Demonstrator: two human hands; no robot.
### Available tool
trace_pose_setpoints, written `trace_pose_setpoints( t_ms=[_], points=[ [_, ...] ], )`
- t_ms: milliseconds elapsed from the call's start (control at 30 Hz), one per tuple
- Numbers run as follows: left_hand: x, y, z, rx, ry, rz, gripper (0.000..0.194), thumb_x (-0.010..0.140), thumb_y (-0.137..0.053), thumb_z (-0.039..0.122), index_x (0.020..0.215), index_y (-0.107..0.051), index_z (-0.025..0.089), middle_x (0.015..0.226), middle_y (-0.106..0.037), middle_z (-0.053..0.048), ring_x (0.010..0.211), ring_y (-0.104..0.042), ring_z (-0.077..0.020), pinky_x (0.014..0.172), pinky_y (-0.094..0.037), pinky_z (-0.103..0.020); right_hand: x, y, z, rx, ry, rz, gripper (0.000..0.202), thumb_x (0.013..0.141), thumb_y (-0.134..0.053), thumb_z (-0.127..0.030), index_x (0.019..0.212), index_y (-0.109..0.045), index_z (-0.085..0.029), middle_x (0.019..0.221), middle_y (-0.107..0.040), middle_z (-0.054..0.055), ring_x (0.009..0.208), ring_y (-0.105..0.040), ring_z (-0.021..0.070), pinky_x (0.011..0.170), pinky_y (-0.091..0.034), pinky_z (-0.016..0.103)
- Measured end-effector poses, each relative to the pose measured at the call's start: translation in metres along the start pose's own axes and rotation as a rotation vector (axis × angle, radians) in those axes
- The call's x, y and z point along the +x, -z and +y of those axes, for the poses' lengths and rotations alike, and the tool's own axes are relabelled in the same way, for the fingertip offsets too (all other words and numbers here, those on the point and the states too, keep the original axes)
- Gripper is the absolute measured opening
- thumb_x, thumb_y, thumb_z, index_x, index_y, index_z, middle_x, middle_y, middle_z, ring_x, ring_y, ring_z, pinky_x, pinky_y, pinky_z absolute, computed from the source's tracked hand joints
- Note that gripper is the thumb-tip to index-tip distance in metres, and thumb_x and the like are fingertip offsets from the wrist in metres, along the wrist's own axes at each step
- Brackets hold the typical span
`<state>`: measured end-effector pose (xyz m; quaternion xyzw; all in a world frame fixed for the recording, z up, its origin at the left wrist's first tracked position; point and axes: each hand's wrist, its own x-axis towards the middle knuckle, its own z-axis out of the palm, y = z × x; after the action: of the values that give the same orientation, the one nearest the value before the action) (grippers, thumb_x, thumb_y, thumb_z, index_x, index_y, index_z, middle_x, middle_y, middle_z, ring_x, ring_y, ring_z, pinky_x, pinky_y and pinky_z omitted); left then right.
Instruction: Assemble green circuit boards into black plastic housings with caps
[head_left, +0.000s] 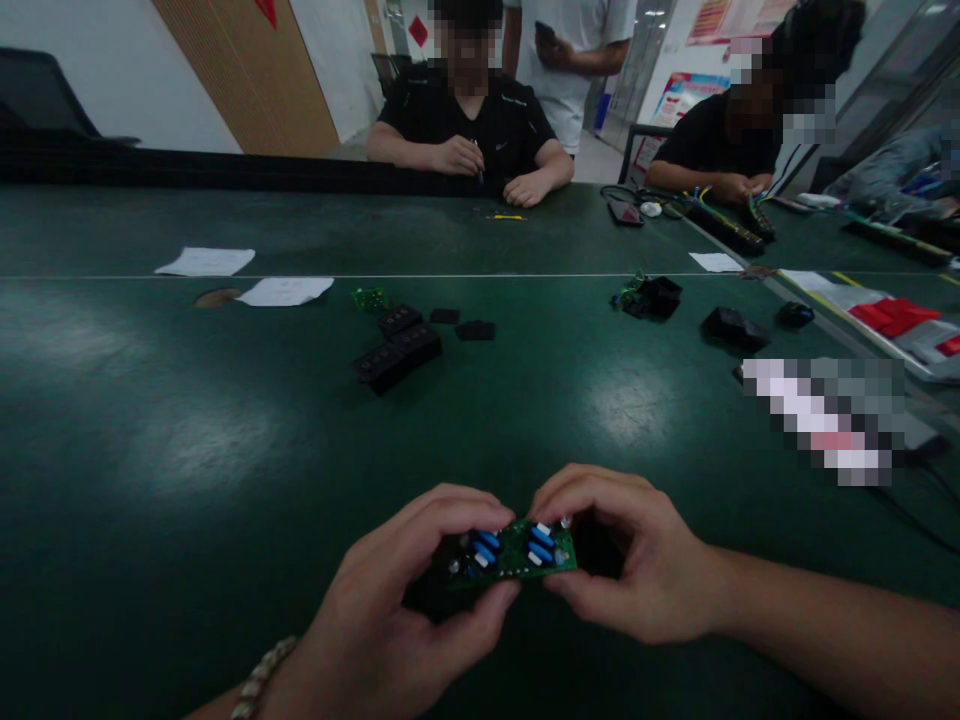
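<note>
Between my two hands is a green circuit board point(516, 556) with blue and white components standing on its upper face. My left hand point(420, 580) pinches its left part, thumb at the near edge and fingers at the far edge. The right end of the board sits in the grip of my right hand point(630, 550), with the thumb below and the fingers above. Both hands are closed on it, low over the green table point(262, 540). Whatever lies under the board is hidden.
Black plastic housings point(401, 350) lie ahead, near another green board point(370, 299). Right of them are a black case with a board point(649, 298) and another black case point(735, 328). Paper sheets point(285, 291) lie left. People sit across the table; one person's hand point(459, 156) holds a thin tool.
</note>
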<state>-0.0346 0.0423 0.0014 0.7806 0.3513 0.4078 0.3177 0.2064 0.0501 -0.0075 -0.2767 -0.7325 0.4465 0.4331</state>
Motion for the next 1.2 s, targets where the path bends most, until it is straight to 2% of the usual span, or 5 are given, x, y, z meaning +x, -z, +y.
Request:
trace_pose_setpoints(
  t_ms=[533,1000,1200],
  points=[
    [-0.0055,-0.0001,-0.0006,0.019,0.008,0.012,0.049,0.081,-0.076,0.003,0.122,-0.066,0.028,0.110,-0.076,-0.001,0.101,-0.076,-0.0149,0.087,-0.063,-0.021,-0.0011,-0.0018,0.0023,-0.020,0.051,0.030,0.039,0.078,-0.078,-0.005,0.115,-0.071,-0.017,0.103,-0.072,0.010,0.086,-0.070,0.0191,0.068,-0.059,0.030],
    [-0.0047,-0.0005,0.0003,0.040,-0.008,0.019,0.046,0.083,-0.075,0.005,0.121,-0.066,0.027,0.107,-0.077,-0.003,0.098,-0.077,-0.0189,0.085,-0.066,-0.029,-0.0017,-0.0002,0.0024,-0.029,0.048,0.026,0.039,0.078,-0.076,-0.006,0.114,-0.071,-0.019,0.102,-0.071,0.009,0.086,-0.070,0.0189,0.068,-0.060,0.030],
    [-0.0048,-0.0009,-0.0013,0.037,-0.015,0.015,0.047,0.081,-0.075,0.004,0.122,-0.066,0.027,0.109,-0.078,-0.003,0.098,-0.077,-0.0177,0.085,-0.065,-0.026,-0.0009,-0.0005,0.0021,-0.031,0.051,0.022,0.039,0.078,-0.076,-0.005,0.114,-0.071,-0.018,0.103,-0.071,0.009,0.085,-0.069,0.0185,0.068,-0.059,0.030]
  ],
)
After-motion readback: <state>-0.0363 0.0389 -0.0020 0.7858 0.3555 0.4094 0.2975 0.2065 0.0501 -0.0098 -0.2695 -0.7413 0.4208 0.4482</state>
